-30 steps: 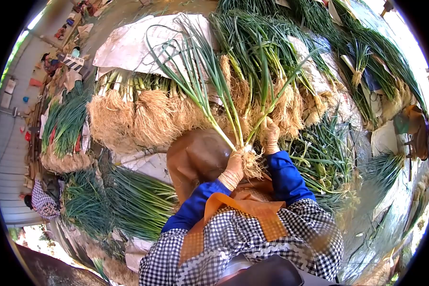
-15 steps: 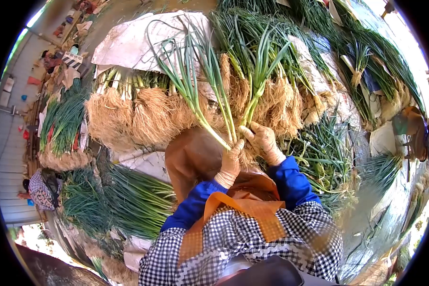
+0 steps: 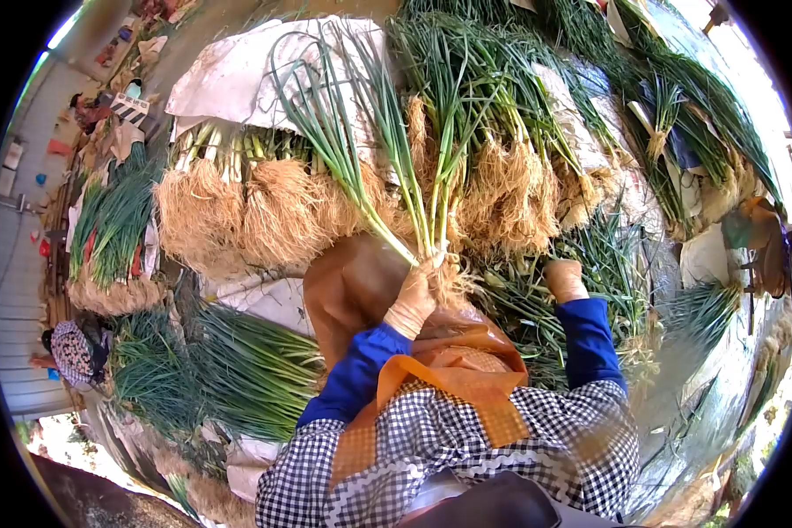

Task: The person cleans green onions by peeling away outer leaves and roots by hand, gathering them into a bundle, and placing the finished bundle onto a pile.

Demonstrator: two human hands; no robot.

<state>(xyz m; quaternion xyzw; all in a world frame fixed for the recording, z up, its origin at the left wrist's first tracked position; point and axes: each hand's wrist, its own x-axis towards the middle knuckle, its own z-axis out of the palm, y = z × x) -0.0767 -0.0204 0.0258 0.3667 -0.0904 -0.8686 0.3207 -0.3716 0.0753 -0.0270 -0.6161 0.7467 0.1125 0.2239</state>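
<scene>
My left hand [image 3: 416, 290] is closed round the root end of a few long green onions [image 3: 427, 207], whose leaves fan upward over a pale sheet [image 3: 229, 88]. Tan roots hang out beside the fingers. Over to the right, my right hand [image 3: 565, 280] is at the edge of a loose heap of green onions [image 3: 537, 308]; its fingers are hidden. Bunches with thick tan roots [image 3: 282, 211] lie in a row beyond my knee.
A pile of green onions [image 3: 251, 370] lies to my left, beside another bundle [image 3: 114, 220]. A co-worker [image 3: 75, 352] is at the far left edge. More onions [image 3: 678, 106] lie at the upper right, near a brown stool-like object [image 3: 766, 246].
My right hand has left the held onions and moved right to the loose heap. A stalk it was holding now stands with the others in my left hand, which shifted slightly left.
</scene>
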